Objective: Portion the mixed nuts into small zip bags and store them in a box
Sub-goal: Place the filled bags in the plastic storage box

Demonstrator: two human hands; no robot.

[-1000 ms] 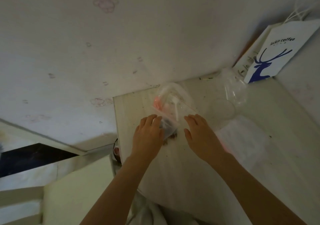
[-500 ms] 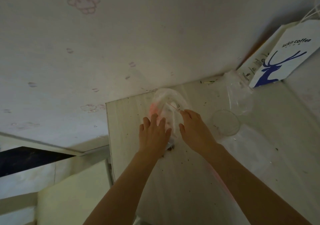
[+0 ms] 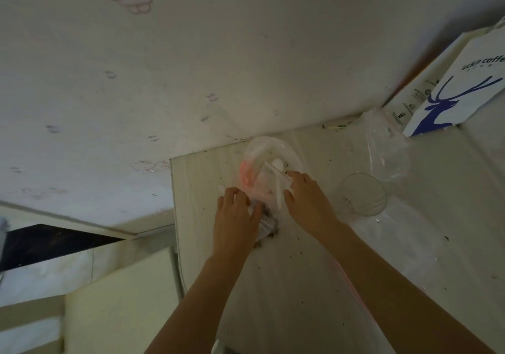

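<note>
A small clear zip bag (image 3: 269, 187) with dark nuts at its bottom lies on the pale table (image 3: 287, 271), in front of a clear plastic container (image 3: 269, 149). My left hand (image 3: 236, 222) rests over the bag's lower end, fingers curled on the plastic. At the bag's upper right edge my right hand (image 3: 307, 203) pinches it. A white plastic spoon (image 3: 278, 187) lies under or inside the clear plastic between my hands. Something pink (image 3: 246, 176) shows through the plastic. A few loose nuts (image 3: 270, 235) lie beside my left hand.
A round clear lid or bowl (image 3: 363, 194) sits to the right, with an empty clear bag (image 3: 385, 146) behind it. A white paper bag with a blue deer logo (image 3: 459, 94) leans in the back right corner. Crumbs dot the table. The table's left edge drops off near my left arm.
Both hands have closed in on the small bag: the right hand moved up to its top edge, the left stays over the lower end. The camera view shifted slightly.
</note>
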